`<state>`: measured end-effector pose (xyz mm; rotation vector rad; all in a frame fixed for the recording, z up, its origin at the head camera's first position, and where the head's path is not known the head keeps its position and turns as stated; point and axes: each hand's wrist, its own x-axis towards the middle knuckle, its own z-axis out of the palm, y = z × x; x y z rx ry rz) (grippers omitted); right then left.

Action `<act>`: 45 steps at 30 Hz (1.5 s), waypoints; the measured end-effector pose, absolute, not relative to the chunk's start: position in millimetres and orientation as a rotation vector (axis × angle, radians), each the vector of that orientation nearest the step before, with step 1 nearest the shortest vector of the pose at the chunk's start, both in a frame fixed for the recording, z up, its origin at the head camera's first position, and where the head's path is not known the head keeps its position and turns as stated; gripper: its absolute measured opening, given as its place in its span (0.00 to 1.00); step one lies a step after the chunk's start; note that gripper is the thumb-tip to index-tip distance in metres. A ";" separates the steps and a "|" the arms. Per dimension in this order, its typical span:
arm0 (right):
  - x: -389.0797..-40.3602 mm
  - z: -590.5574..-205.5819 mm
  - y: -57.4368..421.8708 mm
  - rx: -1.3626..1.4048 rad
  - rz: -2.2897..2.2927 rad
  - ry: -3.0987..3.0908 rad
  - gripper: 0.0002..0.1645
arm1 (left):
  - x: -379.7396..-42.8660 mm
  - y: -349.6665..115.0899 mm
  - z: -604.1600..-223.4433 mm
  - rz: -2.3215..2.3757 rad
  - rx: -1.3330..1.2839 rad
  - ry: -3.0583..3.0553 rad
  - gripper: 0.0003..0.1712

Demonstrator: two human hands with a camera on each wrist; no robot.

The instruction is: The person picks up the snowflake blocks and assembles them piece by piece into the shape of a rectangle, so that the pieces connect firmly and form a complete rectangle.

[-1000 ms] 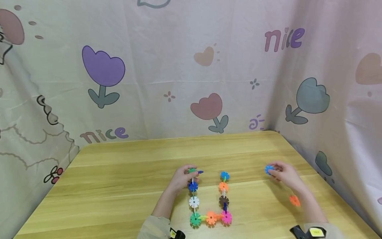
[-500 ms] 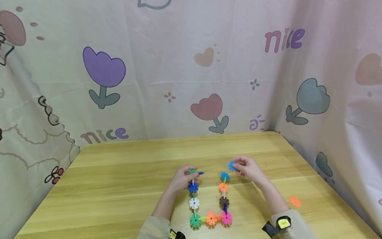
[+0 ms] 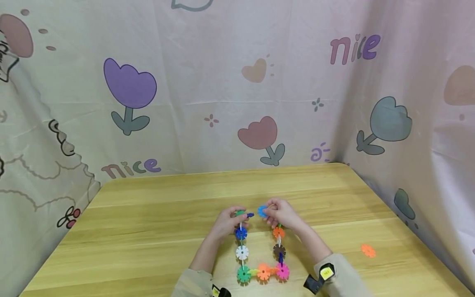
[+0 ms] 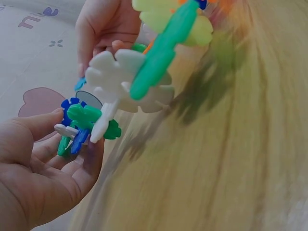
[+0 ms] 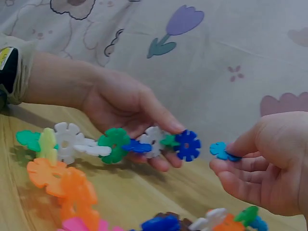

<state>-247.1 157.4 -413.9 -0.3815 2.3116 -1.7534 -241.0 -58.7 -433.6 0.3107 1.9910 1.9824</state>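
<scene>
A chain of interlocked plastic snowflake discs in a U shape lies between my hands, with a white disc [image 3: 242,252], a green corner disc [image 3: 243,274] and a pink corner disc [image 3: 282,271]. My left hand [image 3: 224,222] grips the far end of its left side, at a green disc with a dark blue disc [image 5: 187,145] standing edge-on beyond it. Between thumb and fingers my right hand [image 3: 283,213] pinches a light blue snowflake disc [image 3: 262,211]. A small gap separates this disc from the dark blue one. The right hand partly covers the far end of the right side.
A loose orange snowflake disc [image 3: 368,251] lies on the wooden table [image 3: 148,231] to the right of the right forearm. Behind the table hangs a patterned curtain [image 3: 208,82], which also runs along both sides.
My right hand has carried the light blue disc leftward from the table's right side, close to the dark blue disc. The left hand stays in place, gripping the chain.
</scene>
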 end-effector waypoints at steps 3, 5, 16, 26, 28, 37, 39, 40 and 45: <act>-248.0 -416.5 152.4 -0.390 -1.737 2.333 0.11 | -240.9 -58.5 -434.1 1.981 0.312 1.986 0.25; -248.1 -417.6 150.2 -0.382 -1.721 2.369 0.11 | -240.6 -58.5 -433.9 1.980 0.309 1.986 0.25; -244.0 -416.6 142.5 -0.370 -1.633 2.464 0.12 | -240.1 -60.2 -432.3 1.975 0.299 2.017 0.25; -243.0 -416.6 142.9 -0.448 -1.608 2.450 0.10 | -241.0 -60.2 -432.2 1.985 0.280 1.998 0.25; -242.9 -416.7 142.5 -0.449 -1.612 2.450 0.10 | -240.5 -60.6 -431.4 1.988 0.289 1.989 0.25; -240.8 -419.1 139.7 -0.504 -1.700 2.435 0.08 | -242.1 -64.5 -429.8 1.994 0.303 1.972 0.25; -240.7 -419.4 138.9 -0.525 -1.713 2.432 0.07 | -242.3 -65.4 -429.8 1.988 0.301 1.978 0.25; -240.6 -419.3 138.5 -0.527 -1.719 2.429 0.07 | -242.1 -65.8 -429.6 1.985 0.302 1.979 0.25; -240.0 -418.8 136.9 -0.523 -1.682 2.461 0.07 | -241.7 -65.6 -428.6 1.964 0.310 1.978 0.24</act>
